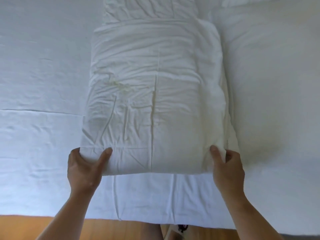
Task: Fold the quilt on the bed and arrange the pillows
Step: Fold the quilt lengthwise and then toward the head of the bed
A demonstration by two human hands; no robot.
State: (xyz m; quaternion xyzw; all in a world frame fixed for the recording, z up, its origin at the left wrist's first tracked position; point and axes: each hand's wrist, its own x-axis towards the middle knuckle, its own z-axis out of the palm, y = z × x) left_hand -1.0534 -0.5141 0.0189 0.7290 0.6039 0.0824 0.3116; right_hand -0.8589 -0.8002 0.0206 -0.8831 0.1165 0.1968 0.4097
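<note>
The left hand (84,168) has its thumb laid on top of the quilt (155,92) at the near left corner. Its fingers are curled under the fold, out of sight. The right hand (226,168) pinches the near right corner the same way, thumb on top, with only the knuckles showing round the edge. Between them the near edge is lifted just off the bed sheet (34,84).

The quilt lies as a long folded bundle running away down the middle of the bed, and its far end is cut off at the top. Touching its right side is a puffy white mound (268,70), pillow or bedding, I cannot tell. Below the bed's edge is wooden floor (52,227), with a small dark thing (182,228) too blurred to name.
</note>
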